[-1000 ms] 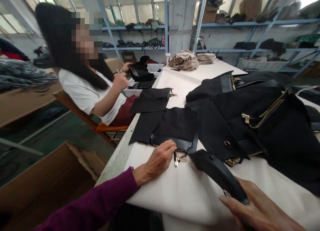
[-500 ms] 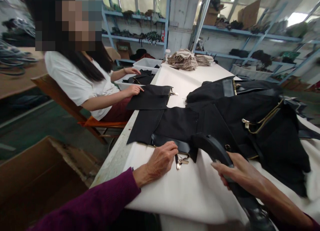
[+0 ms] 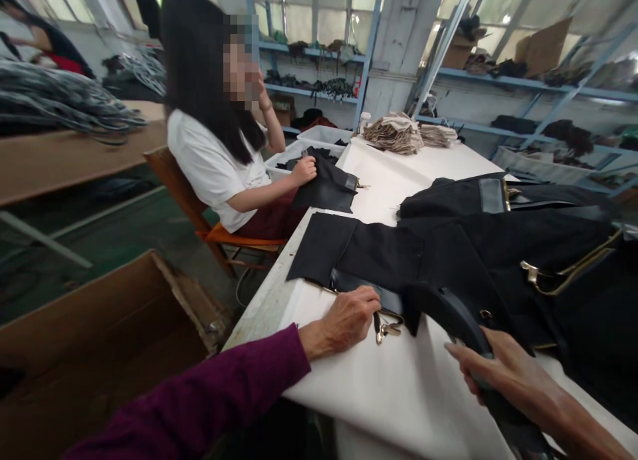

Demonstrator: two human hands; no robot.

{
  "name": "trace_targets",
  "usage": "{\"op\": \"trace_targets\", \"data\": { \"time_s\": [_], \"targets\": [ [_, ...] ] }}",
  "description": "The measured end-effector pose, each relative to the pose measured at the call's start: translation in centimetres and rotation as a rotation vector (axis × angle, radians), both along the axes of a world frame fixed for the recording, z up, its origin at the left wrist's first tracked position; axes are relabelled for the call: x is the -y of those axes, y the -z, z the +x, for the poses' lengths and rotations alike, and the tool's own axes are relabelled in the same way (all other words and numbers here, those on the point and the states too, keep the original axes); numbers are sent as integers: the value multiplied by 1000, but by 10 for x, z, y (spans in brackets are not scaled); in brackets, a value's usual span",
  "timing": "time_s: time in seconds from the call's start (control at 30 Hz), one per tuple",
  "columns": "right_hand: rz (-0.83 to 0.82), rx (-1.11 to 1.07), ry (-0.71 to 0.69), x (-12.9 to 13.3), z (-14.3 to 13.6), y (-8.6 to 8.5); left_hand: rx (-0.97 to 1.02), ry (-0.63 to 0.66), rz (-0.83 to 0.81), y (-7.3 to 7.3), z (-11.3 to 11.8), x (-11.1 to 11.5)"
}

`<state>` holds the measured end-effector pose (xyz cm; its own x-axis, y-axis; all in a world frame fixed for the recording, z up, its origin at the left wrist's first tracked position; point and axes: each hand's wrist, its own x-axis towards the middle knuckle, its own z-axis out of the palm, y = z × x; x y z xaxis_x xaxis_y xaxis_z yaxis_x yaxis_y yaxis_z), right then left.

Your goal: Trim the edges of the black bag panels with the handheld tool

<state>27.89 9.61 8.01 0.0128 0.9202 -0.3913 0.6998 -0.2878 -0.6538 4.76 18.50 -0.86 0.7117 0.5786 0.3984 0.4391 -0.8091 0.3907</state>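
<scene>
My left hand [image 3: 349,319] is closed at the lower edge of a black fabric piece [image 3: 383,250], fingers pinched together by its shiny black strip [image 3: 366,291]. Beside those fingertips, a short strap with gold-coloured metal clasps [image 3: 387,330] lies on the white cover. My right hand [image 3: 498,367] is wrapped around a black curved tube [image 3: 461,320], much like a vacuum hose handle. The tube's far end reaches over the right side of the black piece; whether it touches is unclear. To the right is a heap of black bags [image 3: 478,247] with gold-coloured zips.
Across the table corner sits a person in a white shirt [image 3: 209,171], one hand on another black piece [image 3: 326,187]. A cardboard box [image 3: 100,340] stands left of the table [image 3: 264,300]. Folded beige cloth [image 3: 393,133] and white bins [image 3: 323,135] are farther back.
The view has swung left. The seated person has raised one hand to the face and drawn the other black piece back towards themselves. My hands keep their holds.
</scene>
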Motion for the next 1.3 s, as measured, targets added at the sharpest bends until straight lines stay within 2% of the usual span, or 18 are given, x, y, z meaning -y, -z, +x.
{"op": "trace_targets", "data": {
  "time_s": [0.07,0.1,0.17,0.23,0.3,0.4,0.53,0.7,0.87,1.0,1.1,1.3],
  "targets": [
    [60,42,37,-8,-1,-11,34,-58,8,-7,-4,-7],
    [70,57,56,-9,-2,-17,59,-143,16,-11,-8,-12],
    [53,69,59,-3,-7,-26,106,-415,16,-20,-18,-26],
    [13,59,16,7,-16,-30,111,-672,-84,-26,-31,-40],
    [-32,49,-31,17,-28,-29,87,-766,-244,-26,-42,-52],
    [-59,27,-99,26,-47,-26,95,-699,-389,-22,-54,-64],
    [-53,-14,-162,26,-66,-26,224,-535,-560,-22,-60,-70],
    [-41,-11,-197,17,-81,-28,453,-267,-859,-23,-57,-66],
    [-13,-51,-219,4,-89,-26,648,-81,-1025,-17,-53,-65],
    [-1,-175,-246,-8,-86,-22,749,12,-1110,-15,-56,-66],
    [31,-232,-262,-17,-87,-22,754,71,-1183,-13,-53,-64],
    [71,-164,-191,-24,-85,-38,682,121,-1283,-11,-40,-59]
  ]
}}
